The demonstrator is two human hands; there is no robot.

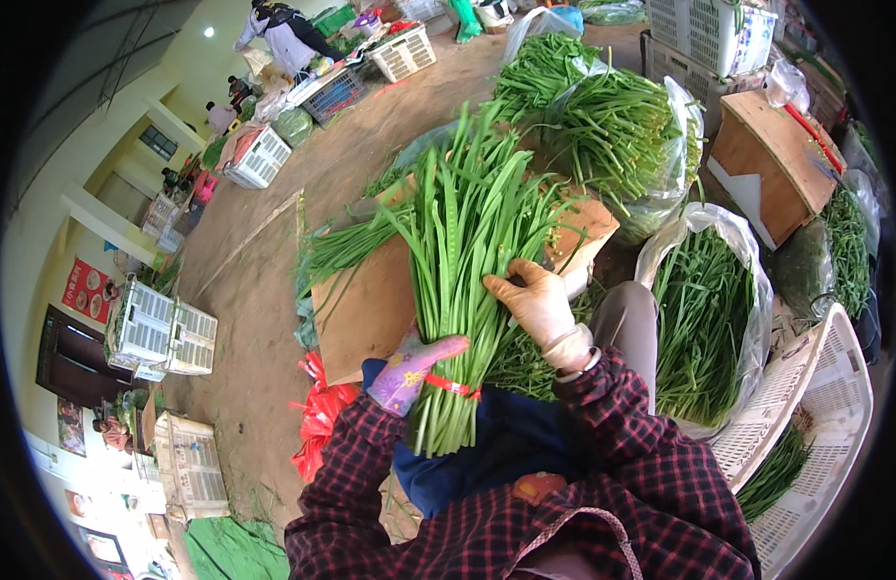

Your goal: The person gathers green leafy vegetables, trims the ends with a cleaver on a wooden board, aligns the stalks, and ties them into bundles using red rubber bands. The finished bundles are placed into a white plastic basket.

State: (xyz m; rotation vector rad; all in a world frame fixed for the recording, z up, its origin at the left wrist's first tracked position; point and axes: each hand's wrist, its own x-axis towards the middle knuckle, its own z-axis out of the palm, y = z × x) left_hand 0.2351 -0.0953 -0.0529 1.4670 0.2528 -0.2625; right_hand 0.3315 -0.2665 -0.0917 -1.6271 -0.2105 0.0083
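Observation:
A bunch of long green leafy stalks [455,239], probably garlic chives, stands tilted before me with its cut ends toward my lap. A red tape band [451,386] circles its lower stems. My left hand [417,366], in a purple flowered glove, grips the bunch just above the band, thumb across the front. My right hand [535,301], in a pale thin glove, has its bent fingertips against the right side of the leaves; whether a leaf is pinched between them is unclear. Behind the bunch is a wooden board [364,304] with loose greens [354,243] on it.
A large heap of greens [622,123] lies beyond on the right. Nearer are an open plastic-lined bag of greens [705,326] and a white plastic basket [839,435]. Red plastic strips [319,420] hang at the left. Crates [162,326] and several people are farther off.

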